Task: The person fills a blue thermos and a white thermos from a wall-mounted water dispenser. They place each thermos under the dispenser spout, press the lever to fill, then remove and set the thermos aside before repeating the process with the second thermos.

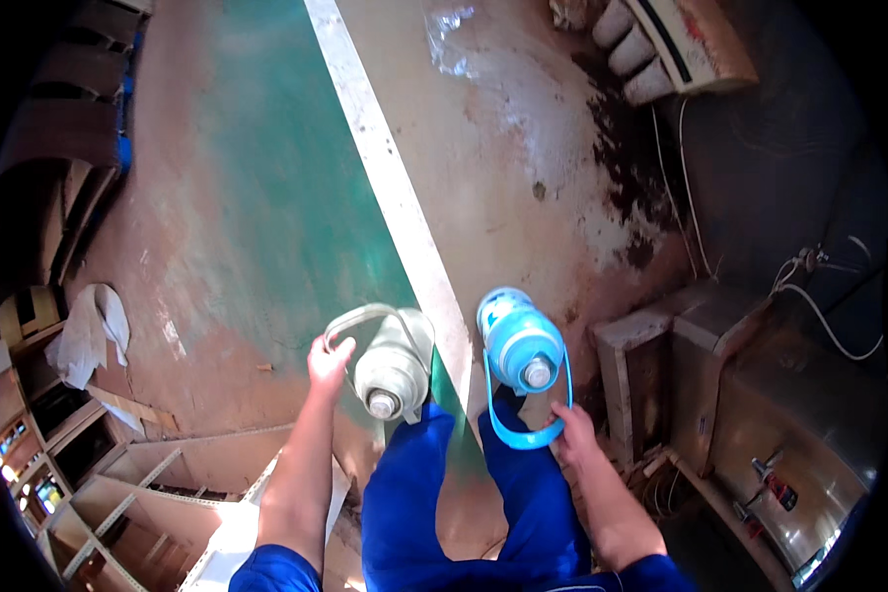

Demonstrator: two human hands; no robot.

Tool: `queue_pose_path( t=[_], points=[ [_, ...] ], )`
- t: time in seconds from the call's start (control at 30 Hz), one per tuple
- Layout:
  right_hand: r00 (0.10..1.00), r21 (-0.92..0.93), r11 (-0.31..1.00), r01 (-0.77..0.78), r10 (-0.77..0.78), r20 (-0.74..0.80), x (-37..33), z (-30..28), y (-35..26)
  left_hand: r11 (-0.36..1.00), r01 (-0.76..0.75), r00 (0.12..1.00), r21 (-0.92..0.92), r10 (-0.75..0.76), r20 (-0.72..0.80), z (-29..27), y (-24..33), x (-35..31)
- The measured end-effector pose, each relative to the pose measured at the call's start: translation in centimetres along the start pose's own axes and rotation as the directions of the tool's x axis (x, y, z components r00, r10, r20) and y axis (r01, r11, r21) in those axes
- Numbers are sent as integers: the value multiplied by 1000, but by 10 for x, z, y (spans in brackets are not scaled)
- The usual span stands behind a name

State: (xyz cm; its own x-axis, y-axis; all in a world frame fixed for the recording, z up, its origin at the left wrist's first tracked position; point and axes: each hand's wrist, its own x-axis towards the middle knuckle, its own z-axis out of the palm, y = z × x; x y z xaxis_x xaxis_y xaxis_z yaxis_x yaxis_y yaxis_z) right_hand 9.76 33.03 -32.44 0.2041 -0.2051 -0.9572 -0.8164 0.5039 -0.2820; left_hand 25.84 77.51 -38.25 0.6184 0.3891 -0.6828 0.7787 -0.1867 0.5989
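Observation:
My left hand is closed around the loop handle of a pale grey-green thermos flask, which hangs in front of my left leg. In my right hand is the bright blue handle of a blue-and-white thermos flask, hanging by my right leg. Both flasks show their tops, each with a silvery stopper or cap, and tilt away from me at the base. Their undersides are hidden.
A white stripe runs along the floor beside a green painted band. Metal shelving stands at the lower left, with a white cloth beyond it. At right are a metal cabinet, cords and a dark wet patch.

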Motion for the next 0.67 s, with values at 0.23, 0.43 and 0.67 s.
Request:
queue_pose_path(
  t=[0.23, 0.43, 0.67],
  points=[
    [993, 770, 633, -80, -20, 119, -64, 81, -14, 404, -644, 732, 649, 79, 677, -32, 62, -83],
    [992, 639, 766, 78, -121, 24, -76, 94, -85, 430, -644, 693, 633, -23, 721, -36, 46, -112],
    [987, 92, 989, 116, -105, -119, -164, -20, -70, 656, -512, 795, 555, 116, 596, -197, 68, -157]
  ],
)
